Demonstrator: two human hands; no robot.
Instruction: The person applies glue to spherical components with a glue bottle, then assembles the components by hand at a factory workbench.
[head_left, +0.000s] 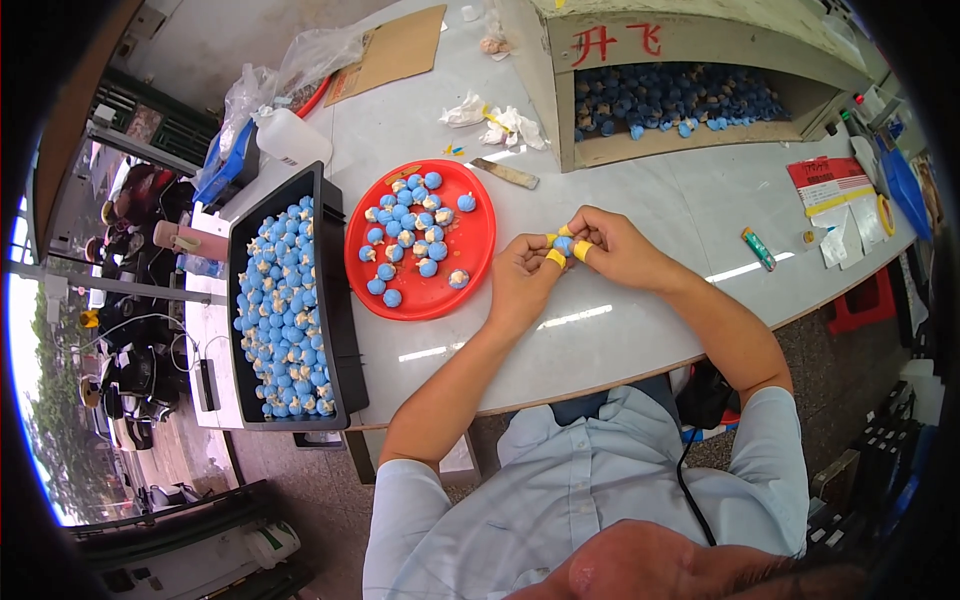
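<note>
Over the grey tabletop [640,330], both hands meet around one small blue ball-shaped piece [564,246]. My left hand [522,280] pinches it from the left, my right hand [625,250] from the right. Yellow tape wraps several of the fingertips. Just left of the hands lies a round red tray [462,300] bearing several similar blue pieces with cream-coloured patches [428,268]. Farther left stands a deep black bin [345,350] heaped with more of these blue-and-cream pieces [285,310]. The held piece is mostly covered by the fingers, so its detail cannot be made out.
A wooden box [565,110] with an open front holds many blue pieces at the back. A flat strip [505,173] and crumpled tissues [515,125] lie behind the tray. A green tube [758,248] sits at right, a white bottle [292,137] at far left.
</note>
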